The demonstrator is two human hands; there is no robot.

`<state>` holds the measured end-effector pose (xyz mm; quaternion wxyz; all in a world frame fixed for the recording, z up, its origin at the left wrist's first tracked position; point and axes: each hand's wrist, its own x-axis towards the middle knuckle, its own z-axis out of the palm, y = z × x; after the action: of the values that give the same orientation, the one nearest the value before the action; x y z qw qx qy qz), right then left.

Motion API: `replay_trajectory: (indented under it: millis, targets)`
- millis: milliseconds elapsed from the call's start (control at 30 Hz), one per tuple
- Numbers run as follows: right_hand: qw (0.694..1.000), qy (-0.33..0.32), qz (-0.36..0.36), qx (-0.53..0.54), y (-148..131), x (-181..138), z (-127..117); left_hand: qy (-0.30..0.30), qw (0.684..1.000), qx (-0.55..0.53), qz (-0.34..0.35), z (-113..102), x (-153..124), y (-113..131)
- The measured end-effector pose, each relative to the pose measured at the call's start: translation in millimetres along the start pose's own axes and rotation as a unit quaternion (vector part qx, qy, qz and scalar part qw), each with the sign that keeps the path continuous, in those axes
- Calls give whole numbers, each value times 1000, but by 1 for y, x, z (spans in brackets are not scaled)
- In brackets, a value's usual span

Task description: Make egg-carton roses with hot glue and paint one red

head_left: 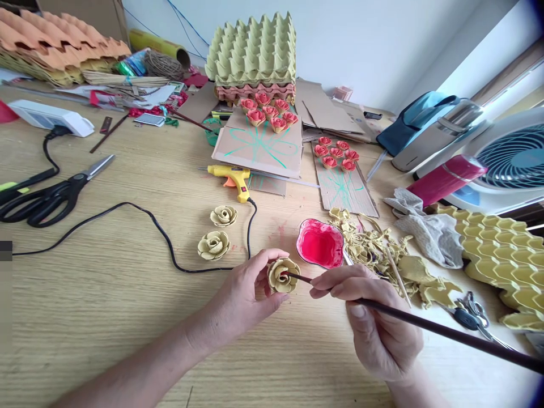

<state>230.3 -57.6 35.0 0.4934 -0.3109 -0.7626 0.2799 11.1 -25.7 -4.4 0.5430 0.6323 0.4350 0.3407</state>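
My left hand [249, 289] is closed round a yellow egg-carton rose [283, 276], held just above the wooden table [106, 283]. My right hand [374, 323] pinches a long dark paintbrush [425, 326]; the brush tip rests inside the rose. Just behind the rose stands a small bowl of red paint [320, 244]. Two more unpainted yellow roses [213, 245] [224, 215] lie to the left of the bowl.
A yellow glue gun [233, 178] with a black cord lies behind the roses. Cardboard panels carry red painted roses [267, 113] [336, 153]. Stacked egg trays [253, 54] stand at the back. Black scissors [51, 198] lie left, carton scraps [374, 243], a cloth and a fan [510, 161] right.
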Motion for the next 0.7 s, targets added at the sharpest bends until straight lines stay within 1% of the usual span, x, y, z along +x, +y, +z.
replay_trajectory:
  millis: [133,267,367,533,700]
  targets:
    - [1000,-6,6,10,-2,1,2,9,1000,14,7,0,0,-2]
    - [1000,10,2,-4,-2,0,0,18,1000,23,6,0,0,-3]
    - [1000,11,-8,-22,0,0,-1,11,1000,18,7,0,0,-3]
    - [1000,-14,5,-24,3,-2,1,1,1000,5,14,0,-1,-3]
    - [1000,-5,8,0,1,-2,1,4,1000,6,10,1,0,-2]
